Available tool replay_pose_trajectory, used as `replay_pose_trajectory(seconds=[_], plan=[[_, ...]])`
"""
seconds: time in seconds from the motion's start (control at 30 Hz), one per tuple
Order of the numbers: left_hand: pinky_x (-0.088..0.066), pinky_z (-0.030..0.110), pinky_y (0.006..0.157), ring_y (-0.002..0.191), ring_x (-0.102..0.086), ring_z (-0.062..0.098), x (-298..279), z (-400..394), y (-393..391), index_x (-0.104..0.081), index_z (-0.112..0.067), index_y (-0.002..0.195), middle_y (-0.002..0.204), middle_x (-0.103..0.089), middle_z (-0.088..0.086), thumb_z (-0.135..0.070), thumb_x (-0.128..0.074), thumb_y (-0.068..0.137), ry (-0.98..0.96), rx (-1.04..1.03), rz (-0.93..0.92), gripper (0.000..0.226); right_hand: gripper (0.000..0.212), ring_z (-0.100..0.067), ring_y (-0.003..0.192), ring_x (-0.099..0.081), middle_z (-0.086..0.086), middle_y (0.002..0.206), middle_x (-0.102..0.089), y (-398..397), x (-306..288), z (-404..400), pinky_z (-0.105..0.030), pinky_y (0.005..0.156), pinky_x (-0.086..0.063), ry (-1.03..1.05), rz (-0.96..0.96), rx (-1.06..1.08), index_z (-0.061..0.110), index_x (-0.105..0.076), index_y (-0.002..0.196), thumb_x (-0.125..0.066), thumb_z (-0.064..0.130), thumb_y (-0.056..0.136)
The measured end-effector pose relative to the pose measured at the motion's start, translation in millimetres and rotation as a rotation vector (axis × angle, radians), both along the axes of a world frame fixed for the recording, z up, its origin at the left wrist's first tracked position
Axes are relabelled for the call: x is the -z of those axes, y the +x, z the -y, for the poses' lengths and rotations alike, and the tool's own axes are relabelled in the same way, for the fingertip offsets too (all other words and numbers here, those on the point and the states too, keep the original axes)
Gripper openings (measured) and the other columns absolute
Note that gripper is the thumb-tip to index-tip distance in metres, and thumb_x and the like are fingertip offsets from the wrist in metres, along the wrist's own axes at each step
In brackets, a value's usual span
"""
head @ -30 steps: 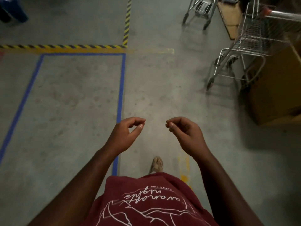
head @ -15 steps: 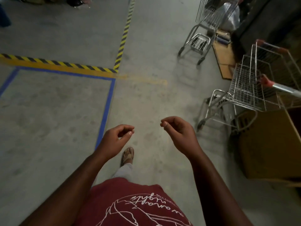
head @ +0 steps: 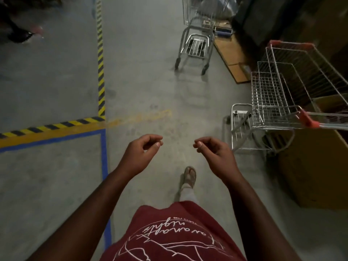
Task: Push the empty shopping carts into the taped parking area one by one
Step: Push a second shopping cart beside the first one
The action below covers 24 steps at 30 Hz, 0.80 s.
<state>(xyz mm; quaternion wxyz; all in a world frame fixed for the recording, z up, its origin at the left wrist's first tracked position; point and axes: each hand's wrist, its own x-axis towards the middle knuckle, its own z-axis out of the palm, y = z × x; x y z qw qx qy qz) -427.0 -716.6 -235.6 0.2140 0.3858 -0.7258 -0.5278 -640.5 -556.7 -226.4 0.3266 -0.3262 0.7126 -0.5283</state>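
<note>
Both hands hang out in front of the person, holding nothing. The left hand [head: 140, 151] has its fingers loosely curled, thumb tip close to the forefinger; the right hand [head: 213, 151] mirrors it, fingers bent in the same slack way. They are apart from each other, over bare grey concrete floor [head: 150, 87].

Below them shows a dark red T-shirt with white line print [head: 169, 238], and one sandalled foot [head: 190, 175] is set forward on the floor between the two forearms.

To the left lies the blue-taped parking rectangle [head: 104, 157], its near corner just beside the left forearm — a yellow-and-black striped hazard tape [head: 54, 126] runs along its far edge and another strip turns away up the floor.

To the right, near the right hand but not touched, stands a silver wire shopping cart with red handle ends [head: 273, 102], its basket empty, tight against a brown cardboard box [head: 316, 166]. Further ahead, well apart, a second silver shopping cart [head: 195, 46] stands on its own — only its lower frame and part of the basket show.
</note>
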Motion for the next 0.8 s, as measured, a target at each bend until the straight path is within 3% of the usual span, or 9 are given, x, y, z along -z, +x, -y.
replay_pose_trajectory(seconds=[0.1, 0.27, 0.63, 0.8], plan=[[-0.058, 0.039, 0.096, 0.103, -0.075, 0.01, 5.2, 59.6, -76.2, -0.072, -0.038, 0.11, 0.104, -0.079, -0.011, -0.03, -0.066, 0.093, 0.021, 0.005, -0.021, 0.02, 0.011, -0.011, 0.089, -0.074, 0.002, 0.096, -0.081, -74.3, 12.1, 57.0, -0.037, 0.087, -0.059, -0.035, 0.013, 0.045, 0.026, -0.077, 0.101, -0.071, 0.016, 0.101], [-0.058, 0.038, 0.096, 0.1, -0.074, 0.009, -9.5, 144.4, -199.9, -0.071, -0.028, 0.115, 0.104, -0.08, -0.007, -0.009, -0.067, 0.1, 0.044, -0.019, -0.052, 0.025, 0.011, -0.012, 0.091, -0.075, 0.003, 0.097, -0.081, -195.5, -1.3, 148.5, -0.04, 0.088, -0.06, -0.064, 0.005, 0.023, 0.029, -0.077, 0.1, -0.069, 0.033, 0.094], [-0.058, 0.037, 0.098, 0.104, -0.075, 0.013, -8.7, 322.4, -406.0, -0.071, -0.031, 0.111, 0.104, -0.081, -0.005, -0.009, -0.067, 0.099, 0.099, -0.028, -0.112, 0.025, 0.009, -0.017, 0.088, -0.075, 0.002, 0.094, -0.081, -395.5, -15.3, 332.7, -0.046, 0.087, -0.06, -0.023, -0.06, 0.031, 0.021, -0.078, 0.1, -0.07, 0.024, 0.098], [-0.059, 0.034, 0.098, 0.103, -0.075, 0.011, 5.4, 436.9, -483.7, -0.072, -0.03, 0.109, 0.102, -0.081, -0.008, -0.006, -0.066, 0.1, 0.12, -0.024, -0.112, 0.026, 0.01, -0.015, 0.09, -0.076, -0.002, 0.095, -0.081, -473.4, -2.4, 426.4, -0.028, 0.083, -0.061, 0.012, -0.045, 0.076, 0.01, -0.077, 0.105, -0.067, 0.011, 0.103]])
